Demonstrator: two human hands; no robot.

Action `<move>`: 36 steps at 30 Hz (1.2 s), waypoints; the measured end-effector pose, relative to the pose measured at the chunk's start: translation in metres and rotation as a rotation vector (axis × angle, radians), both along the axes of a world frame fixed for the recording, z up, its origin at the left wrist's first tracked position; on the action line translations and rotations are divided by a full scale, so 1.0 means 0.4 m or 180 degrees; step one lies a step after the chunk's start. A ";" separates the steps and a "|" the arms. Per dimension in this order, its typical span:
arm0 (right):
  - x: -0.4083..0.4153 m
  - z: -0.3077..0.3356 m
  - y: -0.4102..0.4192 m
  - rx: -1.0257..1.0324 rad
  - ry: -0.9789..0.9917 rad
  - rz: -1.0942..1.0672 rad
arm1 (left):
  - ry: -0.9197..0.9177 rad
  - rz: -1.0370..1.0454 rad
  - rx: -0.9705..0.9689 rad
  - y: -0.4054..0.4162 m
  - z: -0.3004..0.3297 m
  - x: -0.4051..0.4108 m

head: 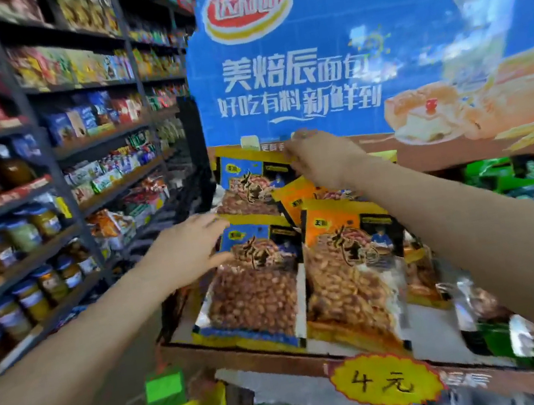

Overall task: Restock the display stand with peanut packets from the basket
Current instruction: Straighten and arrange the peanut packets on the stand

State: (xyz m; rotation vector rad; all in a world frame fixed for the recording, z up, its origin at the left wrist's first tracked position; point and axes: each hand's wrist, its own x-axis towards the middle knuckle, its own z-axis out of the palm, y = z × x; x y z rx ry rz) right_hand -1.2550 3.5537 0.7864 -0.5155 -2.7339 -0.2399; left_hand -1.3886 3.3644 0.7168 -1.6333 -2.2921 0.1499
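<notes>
At frame centre, the right hand [320,159] pinches the top edge of a blue-labelled peanut packet [250,184] standing at the back of the display stand [246,354]. The left hand [186,249], fingers straight, touches the blue packet in front [257,287], beside an orange packet [348,266]. The blue header board [374,47] above reads 美焙辰面包; a yellow tag [384,380] at lower centre reads 4元.

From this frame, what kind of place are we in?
Most likely a small grocery or convenience shop. Metal shelves on the left carry jars and packaged snacks, a branded cardboard display stand holds peanut packets, and a handwritten yellow price tag hangs on its front edge.
</notes>
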 end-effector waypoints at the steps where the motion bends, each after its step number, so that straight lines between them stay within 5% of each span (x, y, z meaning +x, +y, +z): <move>1: -0.040 -0.011 -0.002 0.0120 -0.0008 -0.0142 | 0.0140 -0.0126 -0.0026 0.001 0.001 -0.027; 10: -0.191 -0.065 0.004 0.0466 -0.0053 -0.0613 | 0.0296 -0.1036 -0.0103 0.110 -0.012 -0.101; 19: -0.107 -0.132 0.053 0.0496 -0.0568 -0.0156 | -0.0671 -0.0797 0.0020 0.143 -0.021 -0.110; 25: -0.139 -0.087 0.036 0.0125 0.0645 -0.0036 | -0.0858 -0.0758 0.0140 0.097 0.019 -0.111; 30: -0.201 -0.102 -0.001 0.0806 0.0268 -0.0506 | -0.0630 -0.0392 0.0316 0.068 0.006 -0.113; 36: -0.246 -0.108 -0.005 0.0588 0.0203 -0.0399 | -0.1350 -0.0092 0.0961 0.038 -0.008 -0.106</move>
